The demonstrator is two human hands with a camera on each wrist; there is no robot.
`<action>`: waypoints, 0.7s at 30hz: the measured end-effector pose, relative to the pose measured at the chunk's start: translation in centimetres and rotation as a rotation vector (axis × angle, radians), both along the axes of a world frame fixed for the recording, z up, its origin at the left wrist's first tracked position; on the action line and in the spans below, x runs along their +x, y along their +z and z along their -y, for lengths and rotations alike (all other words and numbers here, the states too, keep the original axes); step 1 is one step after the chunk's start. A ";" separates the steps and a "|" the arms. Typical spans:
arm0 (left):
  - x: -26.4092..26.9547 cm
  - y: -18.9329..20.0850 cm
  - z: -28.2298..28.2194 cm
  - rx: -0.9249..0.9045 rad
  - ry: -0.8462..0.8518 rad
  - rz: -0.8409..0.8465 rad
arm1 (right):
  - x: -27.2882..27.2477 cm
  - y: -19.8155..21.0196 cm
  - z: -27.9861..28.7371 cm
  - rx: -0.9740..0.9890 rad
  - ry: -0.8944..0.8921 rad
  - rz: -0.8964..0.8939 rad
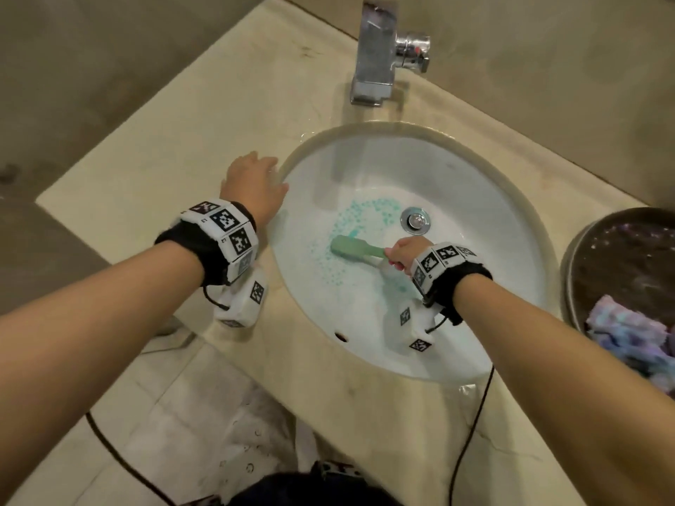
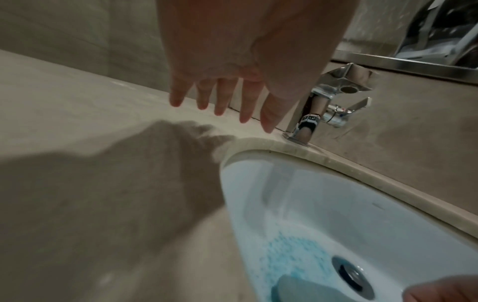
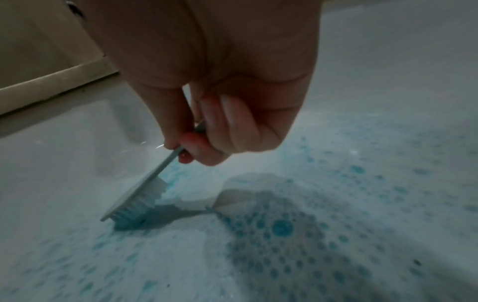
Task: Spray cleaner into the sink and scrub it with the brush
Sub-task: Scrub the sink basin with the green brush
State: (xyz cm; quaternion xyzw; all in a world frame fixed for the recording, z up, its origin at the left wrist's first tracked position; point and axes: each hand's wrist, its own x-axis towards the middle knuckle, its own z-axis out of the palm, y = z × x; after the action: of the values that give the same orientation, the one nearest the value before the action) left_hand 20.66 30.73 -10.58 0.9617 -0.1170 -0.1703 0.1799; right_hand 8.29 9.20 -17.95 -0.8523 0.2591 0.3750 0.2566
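— What surrounds the basin?
— A cream stone counter (image 1: 153, 147) against beige walls (image 1: 91, 49), with a chrome tap (image 1: 376, 56) at the back.
— And below?
— Pale floor tiles (image 1: 157, 396).

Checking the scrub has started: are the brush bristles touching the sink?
Touching. The right wrist view shows the brush bristles, tinted blue, pressed onto the sink floor with no gap, held by the right hand.

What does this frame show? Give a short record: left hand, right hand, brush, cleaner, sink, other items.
left hand: open, at the sink's rim, holds nothing
right hand: grips the brush handle
brush: green, bristles down in the basin
cleaner: blue droplets across the basin
sink: white, drain beside the brush
other: faucet, bowl with a cloth
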 end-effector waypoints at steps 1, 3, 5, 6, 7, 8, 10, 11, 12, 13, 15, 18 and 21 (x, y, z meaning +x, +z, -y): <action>-0.1 -0.2 -0.3 0.060 0.009 -0.031 | 0.3 -0.6 -0.3 -0.036 0.070 -0.006; -0.3 -0.7 -0.6 0.168 0.001 -0.101 | 0.4 -2.3 -0.1 -0.111 0.149 -0.015; -0.4 -1.2 -0.6 0.210 -0.014 -0.143 | -0.1 -3.2 1.0 -0.162 0.200 -0.055; -0.4 -1.4 -0.5 0.215 -0.014 -0.156 | -0.4 -3.3 1.8 -0.164 0.189 -0.089; -0.4 -1.5 -0.3 0.219 -0.010 -0.166 | -1.0 -2.6 2.5 -0.136 0.170 -0.106; -0.4 -1.6 -0.2 0.224 -0.002 -0.176 | -1.4 -2.4 3.4 -0.141 0.146 -0.134; -0.5 -1.6 0.2 0.250 0.009 -0.186 | -2.3 -1.7 5.3 -0.171 0.110 -0.177; -0.5 -1.7 0.3 0.268 0.009 -0.179 | -2.5 -1.4 6.1 -0.187 0.077 -0.212; -0.4 -1.8 0.3 0.285 0.006 -0.169 | -2.8 -1.4 6.7 -0.190 0.041 -0.217; -0.4 -1.9 0.3 0.296 0.001 -0.159 | -3.0 -1.1 6.9 -0.173 0.018 -0.213; -0.2 -2.0 0.1 0.316 -0.006 -0.149 | -2.6 -1.3 6.8 -0.193 0.051 -0.175; -0.1 -2.1 0.1 0.346 -0.017 -0.144 | -2.3 -2.4 5.5 -0.197 0.018 -0.104; -0.1 -2.0 0.2 0.352 -0.005 -0.148 | -1.9 -4.5 4.5 -0.134 0.148 -0.078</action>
State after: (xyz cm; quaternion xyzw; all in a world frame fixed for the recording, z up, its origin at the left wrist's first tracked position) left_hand 20.53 30.51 -12.60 0.9629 -0.0742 -0.2589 0.0165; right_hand 6.43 4.67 -22.45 -0.8691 0.2295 0.4078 0.1604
